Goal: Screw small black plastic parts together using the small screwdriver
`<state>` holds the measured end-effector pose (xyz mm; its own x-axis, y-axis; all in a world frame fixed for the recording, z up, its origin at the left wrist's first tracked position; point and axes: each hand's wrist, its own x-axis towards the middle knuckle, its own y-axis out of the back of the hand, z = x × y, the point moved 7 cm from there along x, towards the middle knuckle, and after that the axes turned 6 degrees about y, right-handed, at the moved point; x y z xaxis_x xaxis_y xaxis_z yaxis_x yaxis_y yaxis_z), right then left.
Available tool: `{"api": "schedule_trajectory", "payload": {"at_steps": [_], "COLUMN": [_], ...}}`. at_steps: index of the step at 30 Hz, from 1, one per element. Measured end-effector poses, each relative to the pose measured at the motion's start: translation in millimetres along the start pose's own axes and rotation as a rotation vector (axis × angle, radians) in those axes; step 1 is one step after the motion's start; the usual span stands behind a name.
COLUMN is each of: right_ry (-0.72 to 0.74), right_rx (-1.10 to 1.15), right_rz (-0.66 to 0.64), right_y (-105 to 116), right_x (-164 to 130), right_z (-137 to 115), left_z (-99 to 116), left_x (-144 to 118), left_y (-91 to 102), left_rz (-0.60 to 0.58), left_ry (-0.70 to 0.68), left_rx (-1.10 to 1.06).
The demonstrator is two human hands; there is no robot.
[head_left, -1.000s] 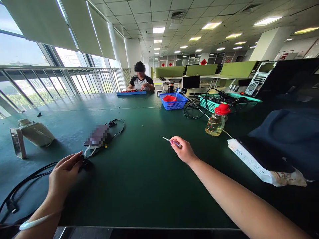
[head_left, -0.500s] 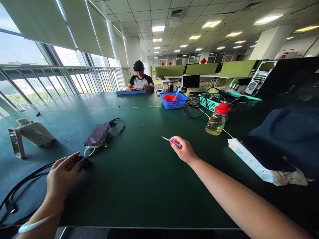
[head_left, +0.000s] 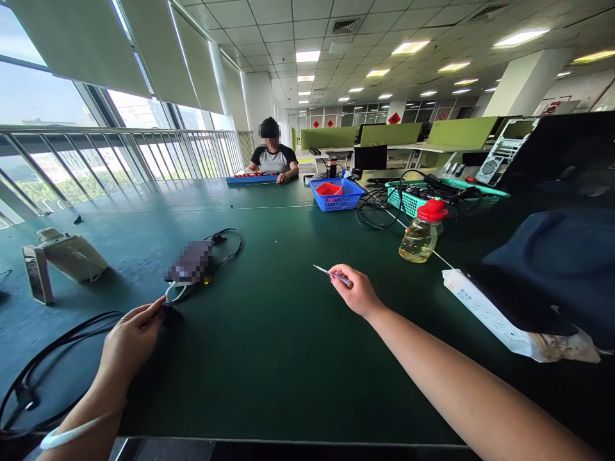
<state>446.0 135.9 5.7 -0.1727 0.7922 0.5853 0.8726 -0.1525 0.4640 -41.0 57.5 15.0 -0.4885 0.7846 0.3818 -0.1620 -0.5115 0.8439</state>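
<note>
My right hand (head_left: 354, 289) holds a small screwdriver (head_left: 342, 279) above the dark green table, its thin metal shaft pointing left and away from me. At left, my left hand (head_left: 137, 333) is closed, thumb and fingertips pinched on a black cable plug (head_left: 173, 315), which the fingers partly hide. The black cable (head_left: 41, 349) loops over the table beside that wrist. Just beyond the fingertips lies a blurred dark flat device (head_left: 189, 261) with a white lead (head_left: 179, 293) at its near end and a black cord (head_left: 239, 238) at its far end.
A propped phone (head_left: 38, 275) and a beige case (head_left: 74, 256) stand far left. To the right are a red-lidded bottle (head_left: 420, 238), a white packet (head_left: 485, 314) and a dark bag (head_left: 562, 256). Blue (head_left: 336, 200) and green baskets (head_left: 404, 200) sit farther back. A person (head_left: 273, 157) sits opposite.
My left hand has moved slightly forward and right, and its fingers have come closer together around the plug. My right hand keeps the screwdriver in nearly the same pose. The view has shifted a little.
</note>
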Motion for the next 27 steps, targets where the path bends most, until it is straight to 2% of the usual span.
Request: {"api": "schedule_trajectory", "payload": {"at_steps": [6, 11, 17, 22, 25, 27], "right_ry": [0.018, 0.027, 0.029, 0.03, 0.031, 0.035], "right_rx": [-0.007, -0.005, -0.002, -0.008, -0.008, -0.015], "right_rz": [-0.009, 0.0, -0.001, -0.011, -0.008, -0.008], "right_y": [-1, 0, 0, -1, -1, 0], "right_x": [-1, 0, -1, -1, -1, 0], "right_z": [0, -1, 0, 0, 0, 0], "left_z": [3, 2, 3, 14, 17, 17], "left_x": [-1, 0, 1, -1, -3, -4], "left_y": [-1.7, 4.0, -2.8, -0.9, 2.3, 8.2], "left_rz": [-0.041, 0.006, -0.055, -0.035, -0.032, 0.022], "left_ry": [-0.019, 0.0, -0.029, -0.107, -0.093, -0.061], "left_rx": [0.057, -0.007, -0.026, -0.026, -0.029, -0.037]}}
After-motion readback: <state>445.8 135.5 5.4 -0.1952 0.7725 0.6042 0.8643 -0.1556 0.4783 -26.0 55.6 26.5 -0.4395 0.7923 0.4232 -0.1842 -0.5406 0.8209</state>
